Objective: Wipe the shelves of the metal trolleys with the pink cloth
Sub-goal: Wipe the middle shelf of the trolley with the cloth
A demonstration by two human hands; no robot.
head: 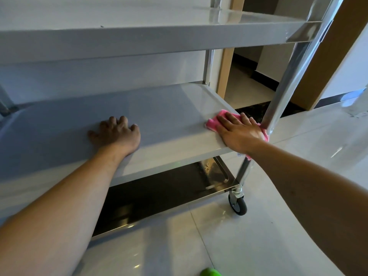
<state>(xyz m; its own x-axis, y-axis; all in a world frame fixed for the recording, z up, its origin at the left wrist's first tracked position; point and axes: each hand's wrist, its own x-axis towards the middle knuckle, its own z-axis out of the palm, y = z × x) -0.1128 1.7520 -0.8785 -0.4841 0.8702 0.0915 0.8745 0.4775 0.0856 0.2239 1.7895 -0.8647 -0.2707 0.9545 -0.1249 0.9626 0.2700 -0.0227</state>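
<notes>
Two hands on middle shelf [159, 108]: left hand [115, 134] rested flat, fingers loosely bent, holding nothing; right hand [237, 130] pressed flat on pink cloth [212, 123]. Wiping is judged underway at the right corner; a sweep toward the left hand is called for next.

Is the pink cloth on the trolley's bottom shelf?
No, the right hand presses the pink cloth flat on the middle shelf, near its right front corner.

A glossy pale tiled floor [258, 236] spreads below. A tan wooden door frame [225, 62] stands upright at the back, with a dark stone threshold strip [256, 110] at its foot. A bright green rounded object [210, 272] shows at the bottom edge, cut off.
</notes>
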